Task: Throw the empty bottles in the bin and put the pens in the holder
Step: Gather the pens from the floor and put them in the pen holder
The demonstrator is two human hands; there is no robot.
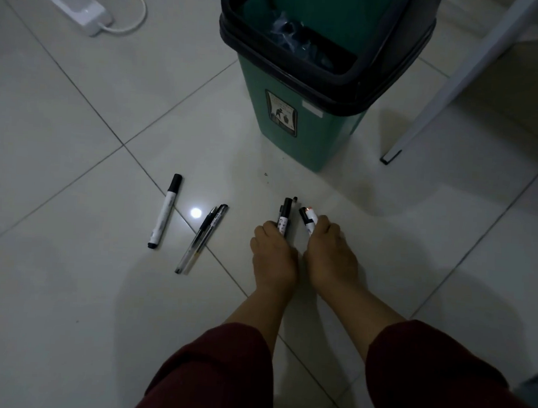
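My left hand [274, 254] is closed around a black-and-white marker [285, 212] whose black cap sticks out toward the bin. Beside it, my right hand [330, 250] grips a second marker [308, 217] with a black and white end showing. Both hands are low over the tiled floor, nearly touching. To the left lie a white marker with black caps [165, 212] and two thin pens [202, 239] side by side. A green bin [312, 118] with a black rim stands just beyond my hands; crumpled clear plastic [286, 30] shows inside. No pen holder is in view.
A white power strip [78, 3] with its cable lies at the far left. A white furniture leg [421, 118] slants down to the floor right of the bin. A bright light reflection [195, 213] sits on the tiles between the pens.
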